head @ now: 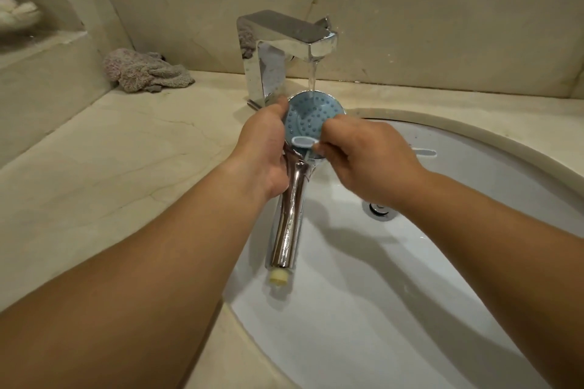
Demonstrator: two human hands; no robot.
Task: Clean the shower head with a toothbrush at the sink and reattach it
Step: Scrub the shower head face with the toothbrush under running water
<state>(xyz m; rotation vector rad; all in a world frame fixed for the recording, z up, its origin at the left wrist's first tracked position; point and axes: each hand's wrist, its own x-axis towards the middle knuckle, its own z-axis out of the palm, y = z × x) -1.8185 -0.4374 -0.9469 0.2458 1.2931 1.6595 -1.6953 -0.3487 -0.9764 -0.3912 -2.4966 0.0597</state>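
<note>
The two bare forearms come in from the bottom edge, nearest the camera, and meet over the left part of the sink (474,309).

The left hand (265,151) grips the shower head (292,199) where the chrome handle widens into the round face, thumb along the rim and fingers wrapped behind. The right hand (363,158) pinches a pale toothbrush (303,142) between curled fingers, its head laid against the lower edge of the blue nozzle face.

The shower head is held above the basin, face toward the camera and tilted up under the tap (284,44), whose thin stream (312,79) lands on the top of the face. The handle points down and toward the camera, ending in a cream threaded fitting (278,276).

Judging by the look of it, the shower head is rigid and fairly light, but the wet polished chrome will be slippery; the neck just below the face, where the left hand has it, seems the surest hold, since the flare stops it sliding. The blue face looks like rubbery nubs that give a little under bristles. The fitting's threads should be kept off the basin.

The sink holds no standing water that I can tell, only a wet sheen, and the drain (380,209) looks open. A crumpled cloth (145,74) lies on the desk (110,151) near the back wall, well apart from the hands.
</note>
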